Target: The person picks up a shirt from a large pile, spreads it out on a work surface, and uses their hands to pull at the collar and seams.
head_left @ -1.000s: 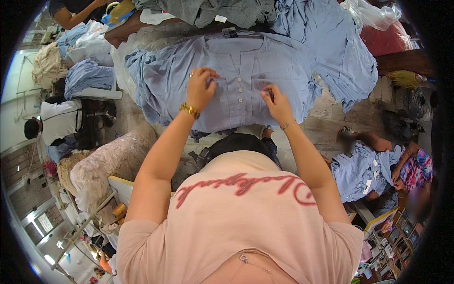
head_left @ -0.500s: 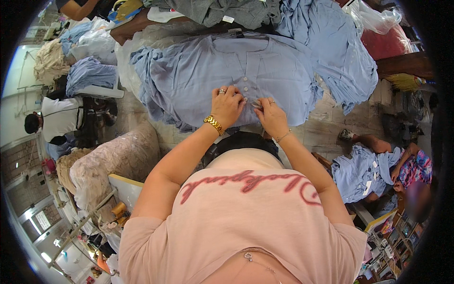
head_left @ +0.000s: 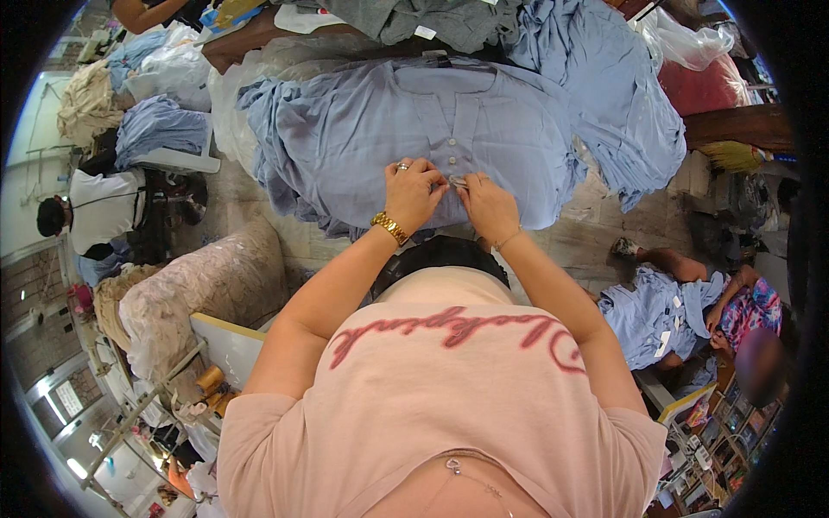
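A light blue shirt (head_left: 363, 129) is spread flat in front of me, its collar at the far side. Two small white buttons (head_left: 452, 161) show on its front placket, in line above my fingers. My left hand (head_left: 413, 194), with a gold watch on the wrist, pinches the placket just below them. From the other side my right hand (head_left: 489, 207) closes thumb and fingers on the same strip of cloth. The fingertips of both hands almost meet, and they hide what lies between them, possibly another button.
More blue garments (head_left: 596, 104) hang over the right side, beside a grey heap of cloth (head_left: 406, 22). A wrapped fabric bundle (head_left: 207, 285) stands at left, near a person in white (head_left: 108, 207). At right a seated person has a blue shirt (head_left: 661, 315) across the lap.
My right hand has shifted slightly left, and its fingers have come closer to my left hand's. The left hand stays at the placket.
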